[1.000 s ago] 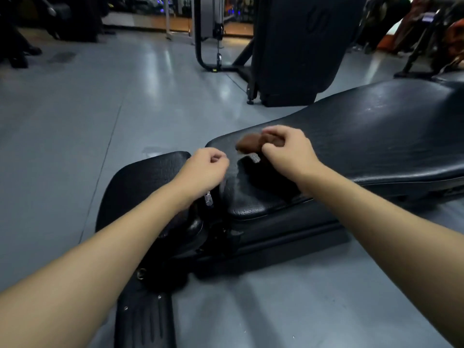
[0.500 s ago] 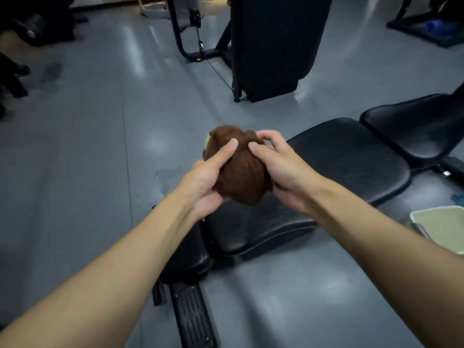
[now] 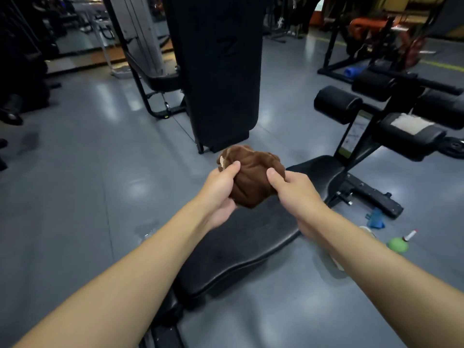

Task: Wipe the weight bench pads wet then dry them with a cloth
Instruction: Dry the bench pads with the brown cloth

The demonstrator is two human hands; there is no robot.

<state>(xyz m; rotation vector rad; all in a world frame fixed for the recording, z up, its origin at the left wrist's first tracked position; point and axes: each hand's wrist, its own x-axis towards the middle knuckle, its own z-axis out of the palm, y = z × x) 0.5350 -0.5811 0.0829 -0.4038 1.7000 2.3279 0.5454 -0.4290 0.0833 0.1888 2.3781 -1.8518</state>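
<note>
Gripping bunched cloth (image 3: 253, 179) in left hand (image 3: 221, 190) and right hand (image 3: 298, 194); probably refolding, next laying flat on bench pad (image 3: 251, 243) at 6 o'clock.

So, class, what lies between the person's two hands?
A bunched brown cloth, gripped by the left hand and right hand, held over the bench pad, seen in the head view.

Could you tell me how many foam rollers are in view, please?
4 rollers: near left, behind it, far right, and a lower one under a white cloth. More may be hidden.
</note>
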